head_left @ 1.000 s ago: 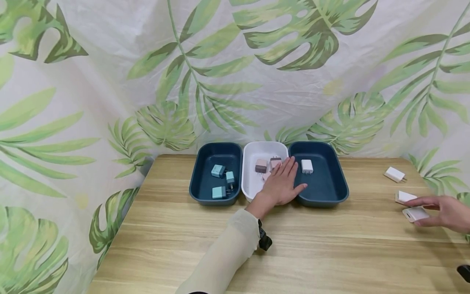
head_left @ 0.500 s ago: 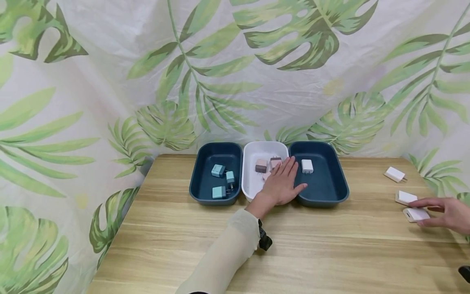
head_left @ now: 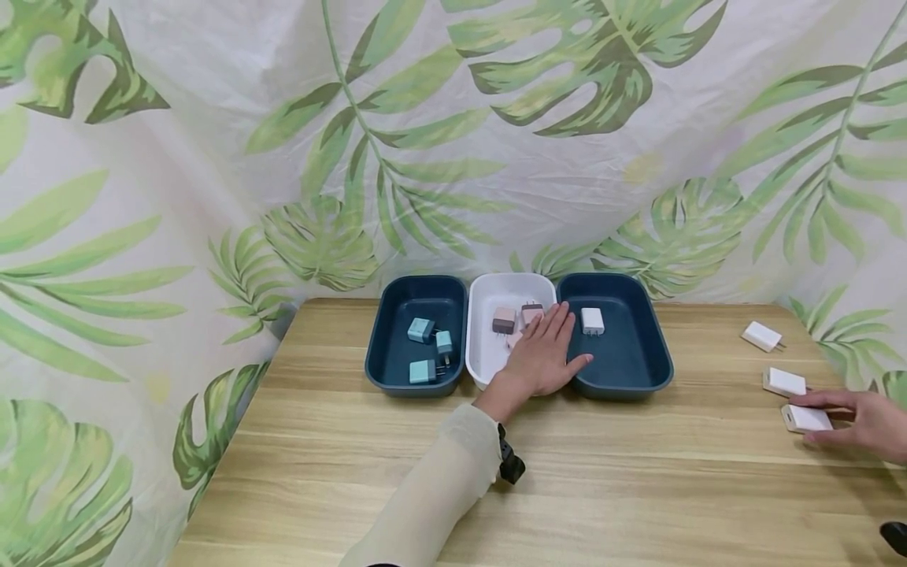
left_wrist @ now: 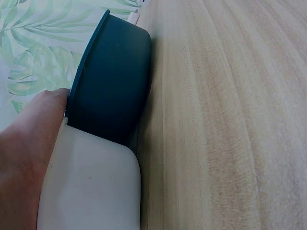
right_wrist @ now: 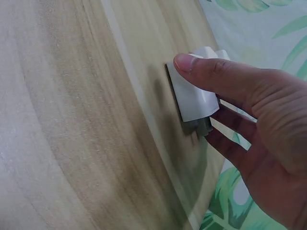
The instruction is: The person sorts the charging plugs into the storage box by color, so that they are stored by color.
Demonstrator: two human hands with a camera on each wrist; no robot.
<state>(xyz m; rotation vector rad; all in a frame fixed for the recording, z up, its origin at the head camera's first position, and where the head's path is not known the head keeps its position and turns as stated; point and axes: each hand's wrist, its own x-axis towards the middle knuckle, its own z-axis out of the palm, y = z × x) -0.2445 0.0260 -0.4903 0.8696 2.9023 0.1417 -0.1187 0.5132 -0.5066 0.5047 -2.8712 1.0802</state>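
My left hand (head_left: 542,354) lies with straight fingers across the adjoining rims of the white tray (head_left: 483,293) and the right-hand dark blue tray (head_left: 638,354). My right hand (head_left: 864,425) is at the table's right side, pinching a white charger plug (head_left: 806,419) between thumb and fingers. In the right wrist view, the thumb lies along one edge of this white charger plug (right_wrist: 194,98) close over the wood. A second white charger plug (head_left: 784,381) is just behind it, and a third white charger plug (head_left: 761,336) lies farther back.
The left dark blue tray (head_left: 379,370) holds several teal charger plugs (head_left: 423,371). Pink charger plugs (head_left: 505,319) lie in the white tray, partly under the hand. One white charger plug (head_left: 592,320) sits in the right tray. Leaf-patterned cloth (head_left: 425,197) hangs behind the wooden table (head_left: 602,472).
The white charger plug at my right hand has turned from tilted to flatter and shifted slightly right. The right hand moved a little toward the near side. My left hand stayed put.
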